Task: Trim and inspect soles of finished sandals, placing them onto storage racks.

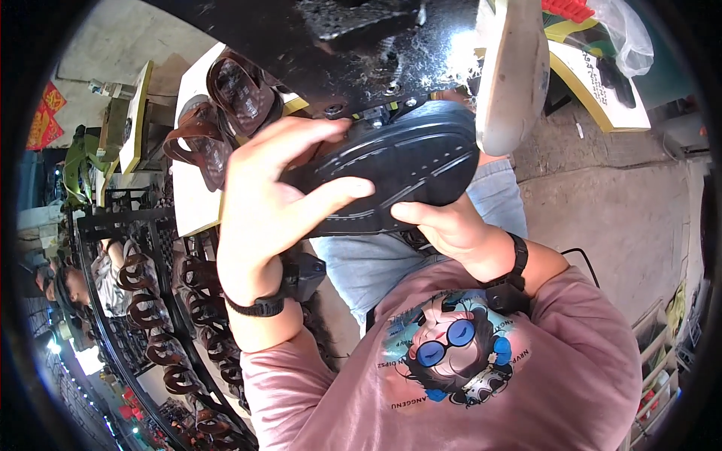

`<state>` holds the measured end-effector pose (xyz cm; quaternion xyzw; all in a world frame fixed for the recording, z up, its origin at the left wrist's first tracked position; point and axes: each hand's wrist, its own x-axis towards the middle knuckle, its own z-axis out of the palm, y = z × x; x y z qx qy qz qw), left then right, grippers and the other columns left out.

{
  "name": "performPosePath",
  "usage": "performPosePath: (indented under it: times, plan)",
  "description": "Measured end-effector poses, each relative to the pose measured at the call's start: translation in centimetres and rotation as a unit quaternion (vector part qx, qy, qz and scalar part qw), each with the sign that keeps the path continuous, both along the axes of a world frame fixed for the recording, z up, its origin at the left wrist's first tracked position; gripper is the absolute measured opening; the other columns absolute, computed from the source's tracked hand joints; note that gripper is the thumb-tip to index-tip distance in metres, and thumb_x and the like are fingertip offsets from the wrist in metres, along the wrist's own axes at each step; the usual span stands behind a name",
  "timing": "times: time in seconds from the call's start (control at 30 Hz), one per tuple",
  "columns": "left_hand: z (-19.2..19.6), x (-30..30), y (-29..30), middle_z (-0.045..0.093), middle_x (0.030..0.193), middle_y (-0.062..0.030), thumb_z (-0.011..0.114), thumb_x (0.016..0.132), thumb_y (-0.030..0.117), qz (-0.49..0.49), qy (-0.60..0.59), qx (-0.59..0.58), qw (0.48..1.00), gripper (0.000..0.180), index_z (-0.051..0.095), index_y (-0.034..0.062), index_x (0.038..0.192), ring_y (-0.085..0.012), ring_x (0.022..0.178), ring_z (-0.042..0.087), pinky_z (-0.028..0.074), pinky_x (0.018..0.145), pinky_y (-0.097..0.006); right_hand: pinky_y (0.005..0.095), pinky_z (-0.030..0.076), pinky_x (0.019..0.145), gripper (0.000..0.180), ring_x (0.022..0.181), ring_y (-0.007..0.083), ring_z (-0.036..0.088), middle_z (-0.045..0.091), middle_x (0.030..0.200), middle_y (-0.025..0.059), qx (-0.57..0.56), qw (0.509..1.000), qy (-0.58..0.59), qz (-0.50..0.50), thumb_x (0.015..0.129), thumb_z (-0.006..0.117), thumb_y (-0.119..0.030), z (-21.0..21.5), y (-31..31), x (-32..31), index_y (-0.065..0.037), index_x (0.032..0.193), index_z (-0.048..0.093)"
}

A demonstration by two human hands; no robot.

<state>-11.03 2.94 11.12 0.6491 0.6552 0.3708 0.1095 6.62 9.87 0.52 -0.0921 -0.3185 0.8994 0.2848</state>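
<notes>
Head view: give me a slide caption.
Left hand and right hand hold a black shoe sole near brown sandals.

White table [198, 209] bears 2 brown sandals [248, 101]; black rack [128, 220] carries footwear rows [164, 349]

Grooved, rubbery-looking black sole [425, 167] and glossy, leather-like brown sandals [245, 104]

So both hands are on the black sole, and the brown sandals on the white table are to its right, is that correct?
No, the head view shows the sandals on the table left of the sole. The left hand and right hand are indeed on it.
</notes>
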Motion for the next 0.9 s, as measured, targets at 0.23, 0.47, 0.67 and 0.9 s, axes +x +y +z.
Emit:
performPosePath:
  times: [0.23,0.47,0.67,0.9]
  plan:
    - [-2.4,0.1,-0.7,0.054,0.071,-0.0004,0.083,0.061,0.013,0.036,-0.138,-0.022,0.989,0.041,0.069,0.0029,0.098,-0.0087,0.064,0.047,0.036,0.056,-0.022,0.0267,0.047,0.085,0.048,0.1,0.0125,0.055,0.058,0.112,0.0052,0.066,0.997,-0.022,0.024,0.075,0.069,0.002,0.2,-0.3,-0.9,-0.002,0.12,0.052]
    - [-6.1,2.0,-2.7,0.045,0.076,0.0034,0.081,0.063,0.008,0.109,-0.251,0.064,0.96,0.039,0.069,0.0015,0.1,-0.0057,0.066,0.041,0.031,0.057,-0.019,0.0307,0.044,0.091,0.05,0.105,0.0144,0.054,0.058,0.111,0.0088,0.244,0.962,-0.086,-0.091,0.077,0.074,-0.01,-0.5,0.4,-0.7,0.002,0.118,0.047]
    - [-9.8,6.4,-3.0,0.055,0.102,-0.0054,0.071,0.074,-0.004,0.108,-0.459,0.127,0.873,0.054,0.051,-0.0049,0.124,-0.016,0.102,0.058,0.044,0.091,-0.026,0.0294,0.048,0.083,0.053,0.093,0.0178,0.061,0.064,0.101,0.0116,0.409,0.872,-0.183,-0.196,0.075,0.077,-0.022,2.0,3.0,0.8,0.002,0.115,0.052]
    - [-10.5,5.8,-1.4,0.049,0.116,-0.0084,0.078,0.071,0.009,0.091,-0.383,0.082,0.916,0.056,0.052,-0.0035,0.119,-0.0172,0.102,0.054,0.042,0.092,-0.028,0.0238,0.047,0.068,0.031,0.072,0.0093,0.056,0.06,0.08,0.0025,0.54,0.785,-0.208,-0.221,0.07,0.079,-0.011,4.1,5.7,0.7,0.0,0.088,0.056]
